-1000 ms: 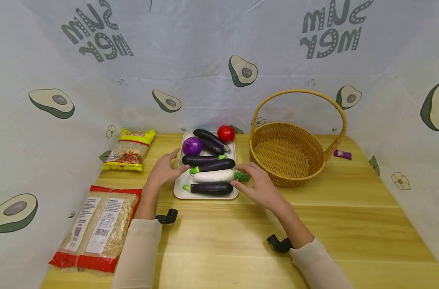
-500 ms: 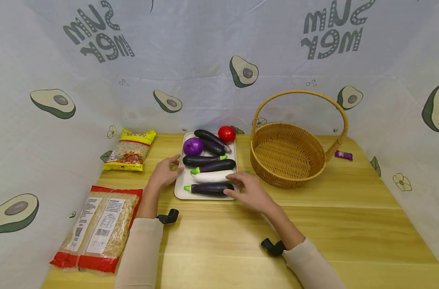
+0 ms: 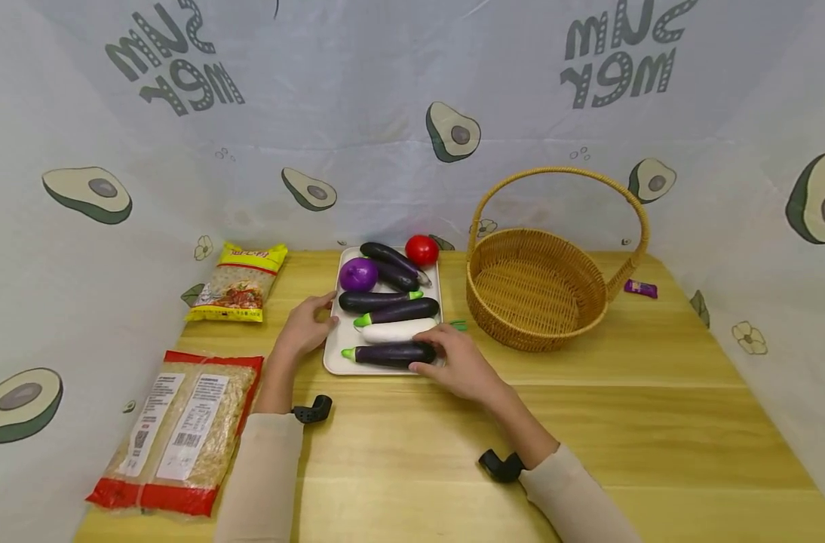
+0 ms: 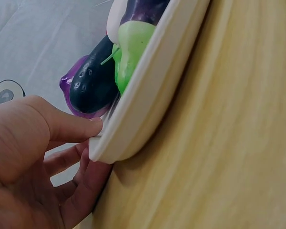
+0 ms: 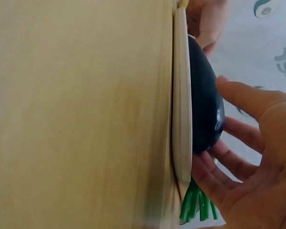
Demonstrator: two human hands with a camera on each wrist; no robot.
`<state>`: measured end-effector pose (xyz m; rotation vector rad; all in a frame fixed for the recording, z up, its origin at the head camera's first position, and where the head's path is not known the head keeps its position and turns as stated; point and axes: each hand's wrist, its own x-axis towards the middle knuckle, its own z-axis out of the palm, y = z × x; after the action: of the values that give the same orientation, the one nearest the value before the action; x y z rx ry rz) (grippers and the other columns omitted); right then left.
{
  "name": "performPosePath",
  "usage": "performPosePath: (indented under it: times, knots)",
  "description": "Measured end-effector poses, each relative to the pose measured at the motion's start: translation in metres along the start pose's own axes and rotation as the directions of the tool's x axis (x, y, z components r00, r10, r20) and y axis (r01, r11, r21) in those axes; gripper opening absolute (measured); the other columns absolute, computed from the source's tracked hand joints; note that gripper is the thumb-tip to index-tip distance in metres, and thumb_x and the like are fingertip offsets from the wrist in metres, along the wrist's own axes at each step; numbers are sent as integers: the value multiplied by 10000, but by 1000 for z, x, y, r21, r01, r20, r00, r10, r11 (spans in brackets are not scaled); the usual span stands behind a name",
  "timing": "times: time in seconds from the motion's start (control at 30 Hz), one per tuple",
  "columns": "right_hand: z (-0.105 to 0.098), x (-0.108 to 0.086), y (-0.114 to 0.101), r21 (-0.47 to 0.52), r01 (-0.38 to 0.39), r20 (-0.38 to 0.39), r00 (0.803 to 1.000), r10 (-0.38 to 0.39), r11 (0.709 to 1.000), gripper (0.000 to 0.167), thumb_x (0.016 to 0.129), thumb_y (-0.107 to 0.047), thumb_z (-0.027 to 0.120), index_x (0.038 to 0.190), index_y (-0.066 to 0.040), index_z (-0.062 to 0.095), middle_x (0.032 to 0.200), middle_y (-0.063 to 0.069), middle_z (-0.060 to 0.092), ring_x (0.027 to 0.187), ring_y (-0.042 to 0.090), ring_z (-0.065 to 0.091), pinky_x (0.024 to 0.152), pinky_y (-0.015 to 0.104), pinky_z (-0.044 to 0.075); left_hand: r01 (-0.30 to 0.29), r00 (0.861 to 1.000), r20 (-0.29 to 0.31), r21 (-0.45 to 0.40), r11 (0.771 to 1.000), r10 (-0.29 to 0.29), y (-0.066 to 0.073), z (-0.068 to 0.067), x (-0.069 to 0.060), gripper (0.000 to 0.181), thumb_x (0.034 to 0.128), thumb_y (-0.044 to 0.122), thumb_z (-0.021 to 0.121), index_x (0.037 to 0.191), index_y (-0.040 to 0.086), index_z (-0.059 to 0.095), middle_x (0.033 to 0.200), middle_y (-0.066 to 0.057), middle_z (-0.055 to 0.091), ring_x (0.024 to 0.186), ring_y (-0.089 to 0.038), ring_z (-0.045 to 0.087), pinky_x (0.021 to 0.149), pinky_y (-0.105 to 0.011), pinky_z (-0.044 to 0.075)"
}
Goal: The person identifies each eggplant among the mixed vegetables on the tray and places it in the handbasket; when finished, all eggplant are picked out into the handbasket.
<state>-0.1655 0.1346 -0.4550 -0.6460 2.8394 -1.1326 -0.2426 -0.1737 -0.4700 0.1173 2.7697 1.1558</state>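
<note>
My left hand [image 3: 306, 328] pinches the left rim of a white tray [image 3: 332, 354]; in the left wrist view its thumb lies on the rim and its fingers curl outside the wall. On the tray, my right hand [image 3: 458, 362] grips the nearest dark purple eggplant [image 3: 388, 354] at its blunt right end. The right wrist view has the thumb on one side of this eggplant [image 5: 203, 100] and the fingers on the other. Just behind it lies a white radish [image 3: 394, 332], its green leaves partly hidden by the right hand. Several more eggplants [image 3: 378, 302], a purple onion [image 3: 358, 274] and a tomato [image 3: 422, 250] share the tray.
A wicker basket [image 3: 536, 339] with a tall handle stands right of the tray. On the left lie a yellow food packet [image 3: 239, 283] and a red-edged bag [image 3: 178, 430] of grain-like contents. A small purple packet [image 3: 640, 288] sits far right. Printed cloth hangs behind.
My right hand has moved left from the radish leaves and closed on the front eggplant's end. My left hand has come down onto the tray's left rim and now holds it.
</note>
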Motion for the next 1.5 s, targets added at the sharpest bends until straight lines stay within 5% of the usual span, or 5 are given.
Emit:
performPosePath:
  times: [0.3,0.87,1.27,1.5]
  knots:
    - [6,-3,-2,-53,27,-9,1000,-28,998,460,850,-299,856,1260,-132,732,1117,45,646,1042,205,619,926,408,547,-18,999,-34,19,1000,18,1,6,-2,614,985,184,598,1573,112,436,1485,-209,536,1444,-417,440,1234,-570,311]
    - [0,-2,-4,-57,46,-16,999,-47,997,431,881,-266,827,1272,-122,716,1130,37,636,1059,215,617,932,424,550,-16,999,-35,59,998,18,5,4,-2,611,1001,168,567,1589,126,405,1582,-210,438,1468,-445,402,1227,-587,315]
    - [-24,-3,-7,-42,47,-56,997,-50,998,412,895,-238,813,1275,-125,699,1229,89,623,1026,245,608,882,419,560,-21,999,-28,57,998,23,4,2,0,611,1003,177,575,1590,139,408,1572,-198,452,1463,-440,410,1219,-597,326]
    - [-46,-4,-6,-52,102,-96,990,-106,993,409,916,-241,792,1292,-121,685,1329,81,648,1174,281,626,932,486,579,-17,999,-27,46,999,18,3,2,-1,612,999,183,588,1586,148,418,1561,-185,470,1457,-425,424,1219,-586,331]
